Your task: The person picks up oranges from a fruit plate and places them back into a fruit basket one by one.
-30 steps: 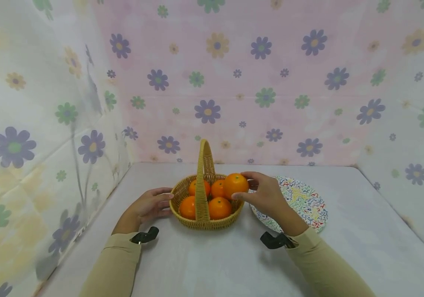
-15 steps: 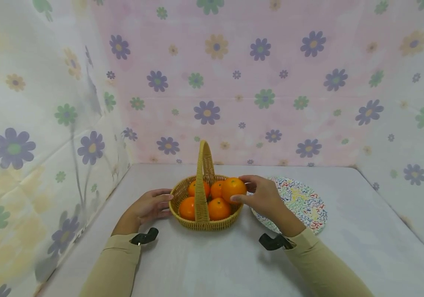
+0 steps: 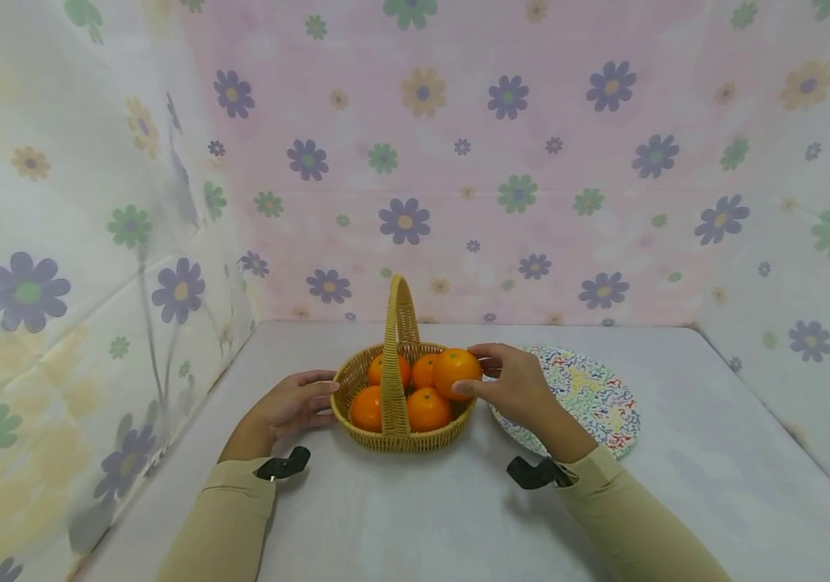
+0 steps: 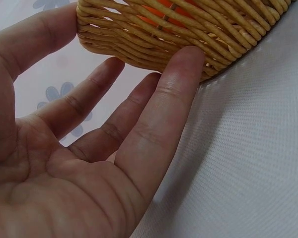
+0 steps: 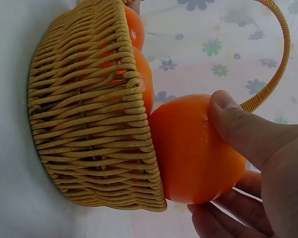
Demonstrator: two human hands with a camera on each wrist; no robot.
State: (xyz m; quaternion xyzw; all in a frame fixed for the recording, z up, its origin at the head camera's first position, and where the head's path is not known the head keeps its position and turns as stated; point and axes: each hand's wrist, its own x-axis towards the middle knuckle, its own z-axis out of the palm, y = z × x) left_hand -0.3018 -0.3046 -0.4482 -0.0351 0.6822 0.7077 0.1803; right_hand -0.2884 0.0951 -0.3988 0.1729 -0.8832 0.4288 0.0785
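A wicker basket [image 3: 432,440] with a tall arched handle stands on the table and holds several oranges, among them one orange [image 3: 367,408] at the front left. My right hand [image 3: 520,386] grips another orange [image 3: 456,372] between thumb and fingers, at the basket's right end. In the right wrist view this held orange [image 5: 191,148] sits right at the rim, its lower side against the weave. My left hand [image 3: 297,408] is at the basket's left end. Its fairly straight fingers [image 4: 164,114] touch the woven wall in the left wrist view.
A round plate or mat [image 3: 600,396] with a multicoloured squiggle pattern lies right of the basket, partly behind my right hand and forearm. A white cloth [image 3: 415,517] covers the table. Flower-patterned sheets [image 3: 458,170] rise at the back and both sides.
The right hand has lowered the held orange slightly and moved it a little left, onto the basket's right side. Over the last half second almost nothing moves. The left hand stays at the basket.
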